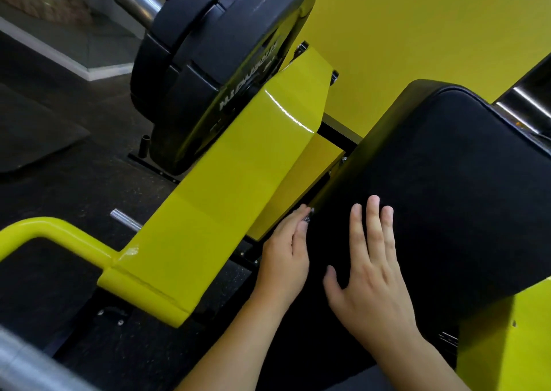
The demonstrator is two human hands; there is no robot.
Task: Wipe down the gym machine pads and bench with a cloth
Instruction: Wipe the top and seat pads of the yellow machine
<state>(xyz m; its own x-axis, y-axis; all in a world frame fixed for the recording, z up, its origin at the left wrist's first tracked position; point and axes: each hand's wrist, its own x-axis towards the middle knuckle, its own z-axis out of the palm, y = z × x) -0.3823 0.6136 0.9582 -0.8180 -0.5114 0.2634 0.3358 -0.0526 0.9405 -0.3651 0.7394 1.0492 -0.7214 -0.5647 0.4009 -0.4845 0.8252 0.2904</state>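
The right hand (368,274) lies flat on the black pad (441,199), fingers straight and slightly spread. At nine o'clock of it, the left hand (286,259) touches the pad's edge, fingers together. At eleven o'clock stand black weight plates (208,62). No cloth shows.

The single head-worn camera looked steeply down and forward, tilted, close over a black pad (441,199) and yellow frame (226,199), perhaps leaning in.
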